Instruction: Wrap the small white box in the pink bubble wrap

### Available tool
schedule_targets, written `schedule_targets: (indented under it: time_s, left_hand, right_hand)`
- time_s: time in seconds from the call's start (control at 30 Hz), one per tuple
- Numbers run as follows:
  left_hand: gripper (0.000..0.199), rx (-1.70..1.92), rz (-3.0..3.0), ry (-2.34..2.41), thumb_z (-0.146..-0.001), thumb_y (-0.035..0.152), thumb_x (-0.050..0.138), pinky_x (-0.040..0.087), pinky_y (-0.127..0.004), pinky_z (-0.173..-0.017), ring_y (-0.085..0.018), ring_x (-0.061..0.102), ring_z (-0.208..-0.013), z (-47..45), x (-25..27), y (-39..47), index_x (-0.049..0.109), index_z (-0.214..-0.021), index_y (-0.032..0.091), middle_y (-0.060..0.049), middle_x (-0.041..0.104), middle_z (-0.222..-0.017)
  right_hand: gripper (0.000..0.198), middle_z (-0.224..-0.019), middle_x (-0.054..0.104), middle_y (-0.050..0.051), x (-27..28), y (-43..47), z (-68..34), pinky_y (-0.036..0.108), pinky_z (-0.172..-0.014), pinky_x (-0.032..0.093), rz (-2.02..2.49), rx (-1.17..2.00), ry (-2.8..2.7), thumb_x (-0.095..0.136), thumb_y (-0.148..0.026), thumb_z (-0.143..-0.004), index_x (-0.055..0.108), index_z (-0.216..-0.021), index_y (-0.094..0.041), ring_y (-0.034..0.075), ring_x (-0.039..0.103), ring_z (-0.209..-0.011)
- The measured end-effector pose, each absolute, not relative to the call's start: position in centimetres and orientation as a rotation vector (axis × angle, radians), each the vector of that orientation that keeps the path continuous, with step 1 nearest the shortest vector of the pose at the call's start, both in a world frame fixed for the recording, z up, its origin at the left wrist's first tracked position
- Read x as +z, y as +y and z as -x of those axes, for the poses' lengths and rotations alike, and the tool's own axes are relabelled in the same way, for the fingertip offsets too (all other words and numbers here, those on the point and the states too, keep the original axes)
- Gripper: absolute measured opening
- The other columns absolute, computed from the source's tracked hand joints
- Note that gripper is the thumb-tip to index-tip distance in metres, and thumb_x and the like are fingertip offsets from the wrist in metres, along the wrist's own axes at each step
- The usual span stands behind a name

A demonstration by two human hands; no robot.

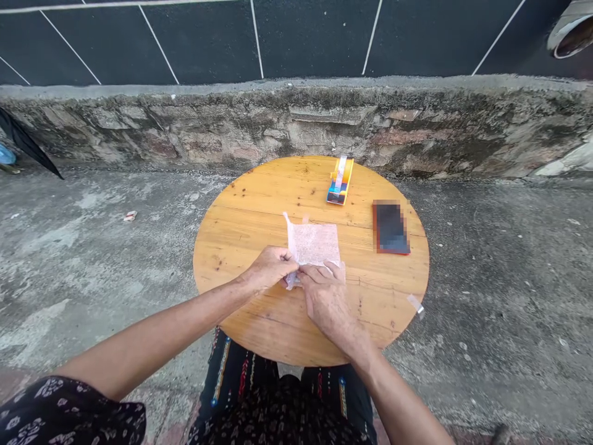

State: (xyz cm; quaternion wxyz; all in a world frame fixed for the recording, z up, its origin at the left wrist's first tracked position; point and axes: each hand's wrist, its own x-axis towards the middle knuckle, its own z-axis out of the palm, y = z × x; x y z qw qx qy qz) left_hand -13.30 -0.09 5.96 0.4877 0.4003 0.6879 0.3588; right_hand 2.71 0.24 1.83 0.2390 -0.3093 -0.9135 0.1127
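Two hands: left hand [271, 267] and right hand [324, 295] both pinch one pale pink paper sheet [314, 245] on round wooden table [259, 210]; sheet's near edge hidden.

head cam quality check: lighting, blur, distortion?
Head view: soft even daylight, no hard shadows or glare on the round table; both hands and the white sheet are sharp; the phone is pixelated; wide-angle bend curves the wall.
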Motion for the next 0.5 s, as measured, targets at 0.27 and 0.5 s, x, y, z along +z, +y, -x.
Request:
schedule_targets:
  time_s: [0.27, 0.5]
  left_hand:
    - [0.012, 0.805, -0.988, 1.643, -0.066, 0.011, 0.058, 0.045, -0.018, -0.043, -0.009, 0.054, -0.043, 13.4, 5.7, 0.0, 0.053, -0.055, 0.014, 0.002, 0.057, -0.046]
    - [0.017, 0.716, -1.000, 1.550, -0.062, 0.011, 0.050, 0.052, -0.023, -0.055, -0.013, 0.061, -0.055, 13.9, 7.0, -0.5, 0.067, -0.066, 0.013, -0.002, 0.065, -0.059]
  right_hand:
    - [0.032, -0.113, 0.068, 0.007, 2.3, 0.5, -2.9, 0.041, -0.101, 0.037, 0.816, 0.367, -2.473, 0.046, -0.002, -0.081, 0.067, -0.099, -0.018, 0.022, 0.060, -0.099]
    - [0.032, -0.112, 0.066, 0.009, 2.5, 0.6, -3.2, 0.039, -0.095, 0.046, 0.812, 0.575, -2.325, 0.042, 0.000, -0.079, 0.064, -0.095, -0.016, 0.022, 0.060, -0.102]
